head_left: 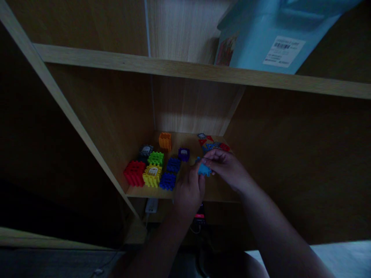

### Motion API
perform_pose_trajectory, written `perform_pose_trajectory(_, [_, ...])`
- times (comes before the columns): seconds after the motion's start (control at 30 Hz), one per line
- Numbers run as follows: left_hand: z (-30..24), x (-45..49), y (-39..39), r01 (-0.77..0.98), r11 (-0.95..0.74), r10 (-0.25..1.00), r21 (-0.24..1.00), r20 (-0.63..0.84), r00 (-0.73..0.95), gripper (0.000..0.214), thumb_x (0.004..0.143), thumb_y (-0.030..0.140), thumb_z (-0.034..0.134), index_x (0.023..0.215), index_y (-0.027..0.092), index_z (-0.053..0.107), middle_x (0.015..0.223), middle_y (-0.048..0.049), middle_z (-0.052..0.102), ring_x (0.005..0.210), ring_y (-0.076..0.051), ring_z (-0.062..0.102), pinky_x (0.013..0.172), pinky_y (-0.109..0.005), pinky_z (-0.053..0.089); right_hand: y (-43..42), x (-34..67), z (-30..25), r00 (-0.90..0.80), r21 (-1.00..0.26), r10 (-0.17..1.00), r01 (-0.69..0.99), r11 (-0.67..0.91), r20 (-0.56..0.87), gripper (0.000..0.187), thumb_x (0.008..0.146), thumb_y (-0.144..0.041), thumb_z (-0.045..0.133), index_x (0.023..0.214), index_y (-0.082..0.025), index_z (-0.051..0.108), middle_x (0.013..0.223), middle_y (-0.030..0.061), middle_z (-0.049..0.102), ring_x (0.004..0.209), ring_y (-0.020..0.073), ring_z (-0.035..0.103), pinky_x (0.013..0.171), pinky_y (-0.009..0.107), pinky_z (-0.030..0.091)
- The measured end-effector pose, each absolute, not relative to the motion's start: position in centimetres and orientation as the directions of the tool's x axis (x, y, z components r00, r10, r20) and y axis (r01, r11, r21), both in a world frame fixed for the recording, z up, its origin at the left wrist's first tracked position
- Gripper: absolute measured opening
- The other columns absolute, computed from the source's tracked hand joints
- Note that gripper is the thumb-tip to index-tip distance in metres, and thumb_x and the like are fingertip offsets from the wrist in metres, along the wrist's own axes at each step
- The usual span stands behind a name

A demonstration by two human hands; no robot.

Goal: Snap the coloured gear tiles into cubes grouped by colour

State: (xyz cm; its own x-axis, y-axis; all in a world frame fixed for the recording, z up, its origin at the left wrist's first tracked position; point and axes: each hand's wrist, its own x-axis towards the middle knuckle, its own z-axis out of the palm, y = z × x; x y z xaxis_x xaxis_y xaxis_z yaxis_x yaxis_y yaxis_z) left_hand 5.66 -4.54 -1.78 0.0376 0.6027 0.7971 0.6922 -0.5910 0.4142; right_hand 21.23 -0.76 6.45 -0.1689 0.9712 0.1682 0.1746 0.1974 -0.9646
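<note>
Between my two hands is a light blue notched building tile point(205, 170), held above the front of the shelf. My left hand point(189, 189) is closed on its left edge, with thumb and forefinger at the tile. My right hand point(224, 166) pinches the upper right side of it. Left of my hands stand stacks of the same kind of tiles: red point(135, 173), yellow point(152, 175), green point(155, 158), blue point(168, 181), another blue point(173, 165) and purple point(183, 154). Whether one tile or several are in my hands I cannot tell.
An orange stack point(165, 141) and a dark stack point(145, 150) stand farther back. Loose red and blue pieces point(214, 145) lie behind my right hand. A light blue bin point(261, 38) rests on the upper shelf point(179, 69). Below are a white power strip point(151, 205) and cables.
</note>
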Motion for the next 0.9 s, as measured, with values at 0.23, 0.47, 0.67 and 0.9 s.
perform_pose_trajectory(0.23, [-2.0, 5.3, -4.7, 0.607, -0.629, 0.602, 0.486, 0.798, -0.015, 0.03, 0.104, 0.009, 0.054, 0.13, 0.022, 0.061, 0.112, -0.008, 0.08, 0.101, -0.023, 0.079, 0.089, -0.036, 0.066, -3.8, 22.6, 8.0, -0.295, -0.839, 0.916, 0.392, 0.377, 0.274, 0.034, 0.093, -0.055, 0.079, 0.111, -0.026, 0.081, 0.111, 0.0059, 0.081, 0.101, 0.0227, 0.075, 0.092, 0.038, 0.06])
perform_pose_trajectory(0.47, [-1.9, 5.2, -4.7, 0.542, -0.682, 0.582, 0.492, 0.813, -0.005, 0.035, 0.103, 0.006, 0.054, 0.133, 0.022, 0.062, 0.119, -0.0081, 0.08, 0.112, -0.02, 0.079, 0.099, -0.033, 0.065, -4.9, 23.6, 10.4, -0.449, -0.698, 0.851, 0.517, 0.496, 0.272, 0.023, 0.09, -0.047, 0.086, 0.106, -0.031, 0.084, 0.13, 0.0042, 0.079, 0.118, 0.0243, 0.075, 0.103, 0.04, 0.059])
perform_pose_trajectory(0.67, [-2.3, 5.8, -4.9, 0.506, -0.665, 0.582, 0.549, 0.806, -0.109, 0.054, 0.108, 0.018, 0.058, 0.157, 0.015, 0.038, 0.136, -0.019, 0.075, 0.116, -0.021, 0.079, 0.093, -0.033, 0.067, -4.3, 23.4, 11.2, -0.417, -0.59, 0.855, 0.621, 0.516, 0.309, 0.016, 0.087, -0.045, 0.086, 0.096, -0.032, 0.083, 0.108, 0.0028, 0.083, 0.1, 0.0262, 0.078, 0.09, 0.041, 0.06])
perform_pose_trajectory(0.9, [-1.6, 5.6, -5.4, 0.585, -0.653, 0.601, 0.481, 0.799, 0.014, 0.01, 0.1, 0.02, 0.061, 0.11, 0.022, 0.061, 0.088, -0.0028, 0.08, 0.072, -0.017, 0.076, 0.069, -0.03, 0.06, -1.9, 17.9, 13.2, -0.311, -0.555, 0.836, 0.635, 0.537, 0.453, 0.023, 0.086, -0.049, 0.089, 0.091, -0.028, 0.079, 0.097, 0.0018, 0.082, 0.084, 0.023, 0.074, 0.078, 0.037, 0.054])
